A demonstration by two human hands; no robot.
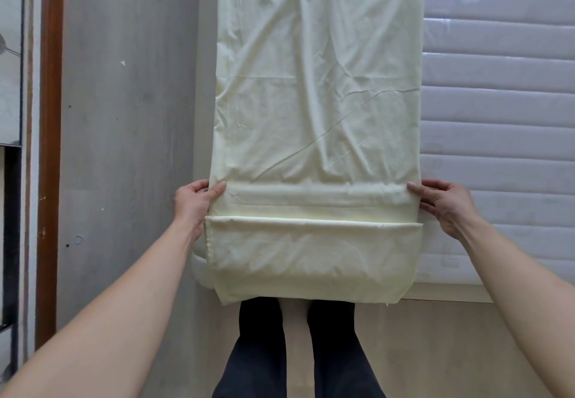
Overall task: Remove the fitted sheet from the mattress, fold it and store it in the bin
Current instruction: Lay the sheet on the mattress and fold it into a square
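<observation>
Sheet point(317, 102): pale yellow, folded into a long strip that lies flat along the left side of the mattress and runs from the near end up out of the top of the view; creased, with one long diagonal wrinkle across its middle.
Near end: hangs over the end of the mattress just in front of the legs, with a straight hemmed edge running across the strip below the hands, so the fabric lies in layers there.
Ridge: a raised band of fabric runs straight across the strip between the two hands.
Left hand point(193, 201): at the strip's left edge, thumb on top of the fabric and fingers curled round the edge, pinching it.
Right hand point(445, 205): at the strip's right edge, level with the left one, fingers bent over the edge and gripping the fabric; the thumb cannot be made out.
Arms: bare, reaching forward from the lower corners, well apart, one to each side of the strip.
Mattress point(497, 117): white, quilted in bands, bare to the right of the strip.
Legs point(298, 351): in dark trousers, standing at the end of the mattress, just below the hanging end.
Floor point(124, 149): grey planks to the left of the mattress.
Post point(49, 117): brown wood, upright at the far left.
</observation>
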